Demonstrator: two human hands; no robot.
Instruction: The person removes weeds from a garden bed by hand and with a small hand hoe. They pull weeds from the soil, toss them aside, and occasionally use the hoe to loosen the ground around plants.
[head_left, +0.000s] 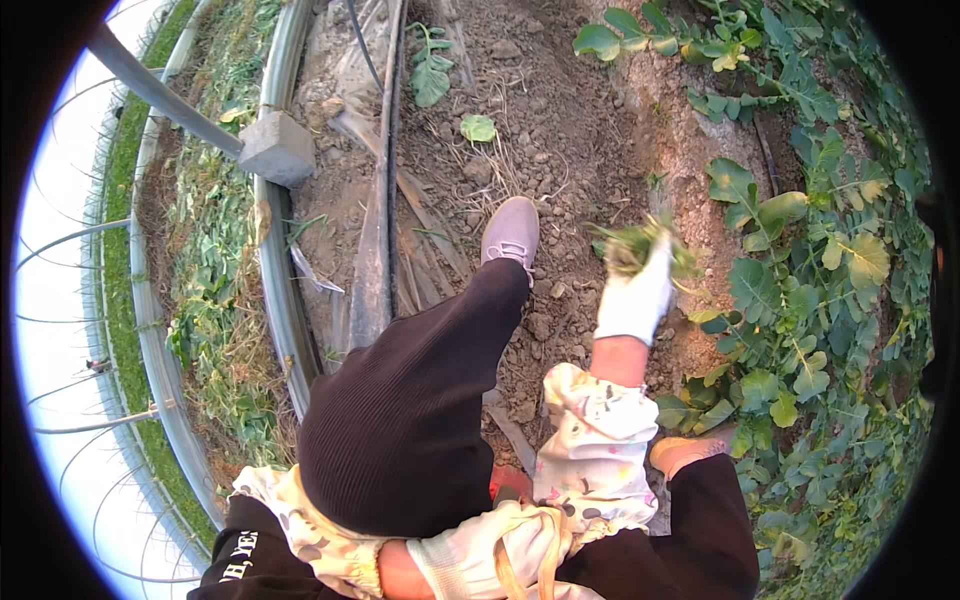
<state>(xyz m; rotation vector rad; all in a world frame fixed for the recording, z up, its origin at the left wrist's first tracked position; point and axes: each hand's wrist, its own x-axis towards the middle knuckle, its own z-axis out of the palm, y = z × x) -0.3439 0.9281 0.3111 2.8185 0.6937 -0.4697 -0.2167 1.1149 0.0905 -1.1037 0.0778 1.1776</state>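
My right hand (637, 289), in a white glove with a patterned sleeve cover, is closed on a bunch of pulled green weeds (637, 244) above the bare soil (577, 172). The bunch and glove edge are somewhat blurred. At the bottom centre, my left hand (480, 544), also in a white glove, lies near my lap beside a pale strap (551, 555); its fingers are hidden. Something red (510, 480) shows just above that glove, too covered to identify. A loose green leaf (478, 128) lies on the soil ahead of my shoe (511, 232).
Leafy crop plants (802, 300) fill the right side, with a small plant (430, 71) at the top. At left, a concrete block (277, 148) sits by a pole (165, 94) and a curved plastic-covered edge (281, 300). A black irrigation hose (391, 172) runs along the soil.
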